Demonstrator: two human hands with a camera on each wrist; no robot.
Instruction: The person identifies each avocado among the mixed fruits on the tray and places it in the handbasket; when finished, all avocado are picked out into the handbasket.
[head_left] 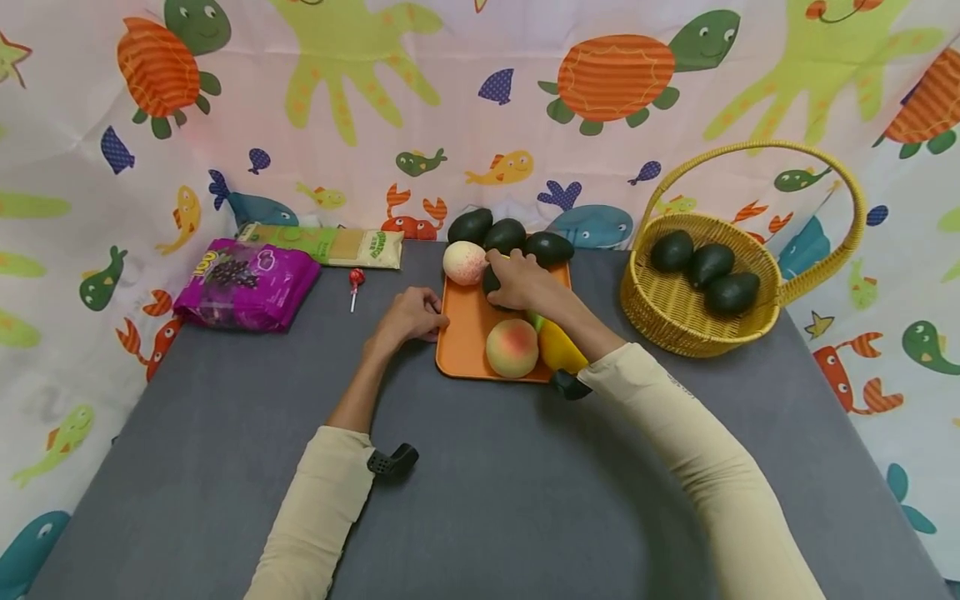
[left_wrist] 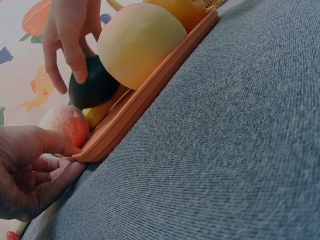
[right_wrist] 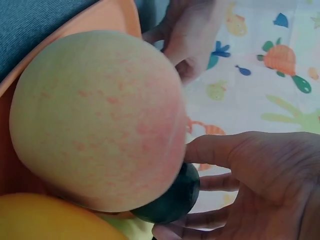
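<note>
My left hand (head_left: 412, 315) pinches the left rim of an orange tray (head_left: 465, 354) between thumb and fingers. Over the tray, my right hand (head_left: 519, 279) grips a dark green avocado (left_wrist: 95, 82), its fingers around the fruit. A large peach (head_left: 512, 347) sits at the tray's front, with a yellow fruit (head_left: 561, 347) beside it, partly hidden by my right forearm. At the back left of the tray is a smaller pinkish peach (head_left: 464, 263). Several more avocados (head_left: 506, 235) lie along the tray's back end. The right forearm hides part of the tray's right side.
To the right stands a yellow wicker basket (head_left: 660, 329) with a tall handle, holding three avocados (head_left: 709, 265). A purple grape-picture packet (head_left: 247, 285), a green and clear packet (head_left: 330, 245) and a red lollipop (head_left: 356, 278) lie at the back left. A printed cloth backs the grey table (head_left: 465, 492).
</note>
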